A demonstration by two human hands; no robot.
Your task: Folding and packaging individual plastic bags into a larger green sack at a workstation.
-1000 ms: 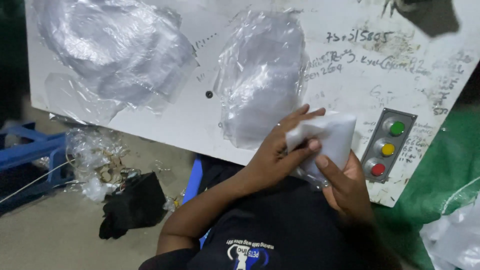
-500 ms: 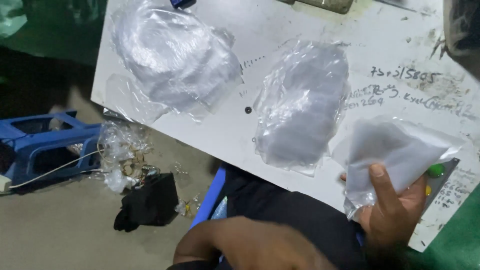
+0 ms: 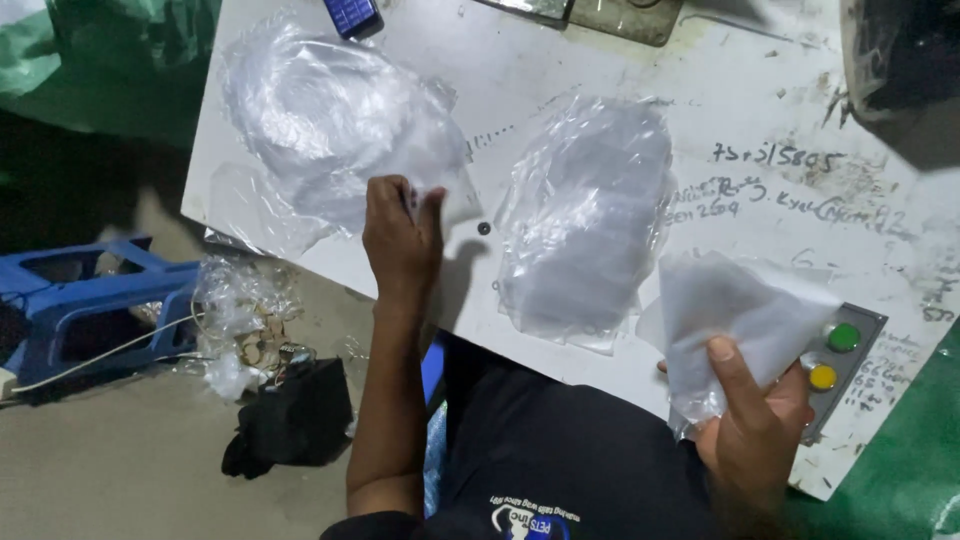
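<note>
My left hand (image 3: 402, 232) reaches onto the white table (image 3: 560, 90) and pinches the near edge of a pile of clear plastic bags (image 3: 335, 125) at the left. My right hand (image 3: 752, 420) holds a white packet in a clear plastic bag (image 3: 735, 315) above the table's near right edge. A second heap of clear plastic bags (image 3: 590, 225) lies between my two hands, untouched.
A grey button panel with a green (image 3: 843, 337) and a yellow button (image 3: 822, 377) sits beside my right hand. A dark phone (image 3: 352, 14) lies at the far edge. On the floor left: a blue plastic crate (image 3: 85, 305), crumpled plastic (image 3: 235, 310), a black cloth (image 3: 290, 420). Green sacking (image 3: 890, 490) at right.
My left hand let go of the packet, dropped out of view, then reached up to the left pile of bags. My right hand keeps the packet, raised slightly. The camera view shifted.
</note>
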